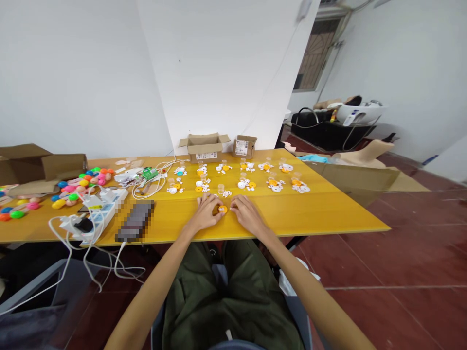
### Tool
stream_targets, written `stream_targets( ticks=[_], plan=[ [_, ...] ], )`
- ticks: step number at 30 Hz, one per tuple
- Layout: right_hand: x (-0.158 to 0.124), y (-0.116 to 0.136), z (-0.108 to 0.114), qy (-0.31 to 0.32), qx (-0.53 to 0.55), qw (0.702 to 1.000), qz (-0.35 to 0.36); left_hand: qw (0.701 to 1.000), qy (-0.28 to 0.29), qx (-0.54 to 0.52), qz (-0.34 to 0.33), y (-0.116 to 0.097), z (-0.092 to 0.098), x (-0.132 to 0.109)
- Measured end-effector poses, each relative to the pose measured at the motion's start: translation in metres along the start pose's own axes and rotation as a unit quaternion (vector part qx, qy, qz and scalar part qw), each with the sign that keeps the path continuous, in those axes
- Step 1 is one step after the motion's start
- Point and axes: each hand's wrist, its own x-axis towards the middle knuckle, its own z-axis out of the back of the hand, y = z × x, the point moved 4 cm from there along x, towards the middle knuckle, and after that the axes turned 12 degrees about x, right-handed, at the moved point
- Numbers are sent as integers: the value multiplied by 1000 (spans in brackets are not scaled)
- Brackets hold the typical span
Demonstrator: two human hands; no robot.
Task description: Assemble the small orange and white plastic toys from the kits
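My left hand (pixel 206 213) grips a small orange round piece (pixel 223 209) at its edge, on or just above the table near the front. A small white part seems to sit inside the orange piece. Just to the right, my right hand (pixel 246 214) has its fingertips pinched together close to the orange piece; what they hold, if anything, is too small to make out. Beyond the hands stands a clear plastic cup (pixel 221 189), with small white parts (pixel 227 194) lying beside it.
Several clusters of clear cups, white discs (pixel 242 185) and orange discs (pixel 252 184) lie in rows across the table (pixel 314 214). Cardboard boxes (pixel 204 143) stand behind. At left are a phone (pixel 134 221), a power strip (pixel 104 214), cables and colourful balls (pixel 85 182).
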Motion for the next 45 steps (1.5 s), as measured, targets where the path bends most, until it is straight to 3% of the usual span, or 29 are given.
stream_targets(
  ticks=[10, 21, 45],
  plan=[
    [0, 8, 1, 27, 0, 1000, 7, 1000, -2, 1, -1, 0, 0, 0],
    [4, 6, 1, -9, 106, 994, -23, 1000, 2, -6, -8, 1, -3, 1],
    [12, 4, -5, 24, 186, 981, -54, 1000, 7, -21, -13, 2, -5, 3]
  ],
)
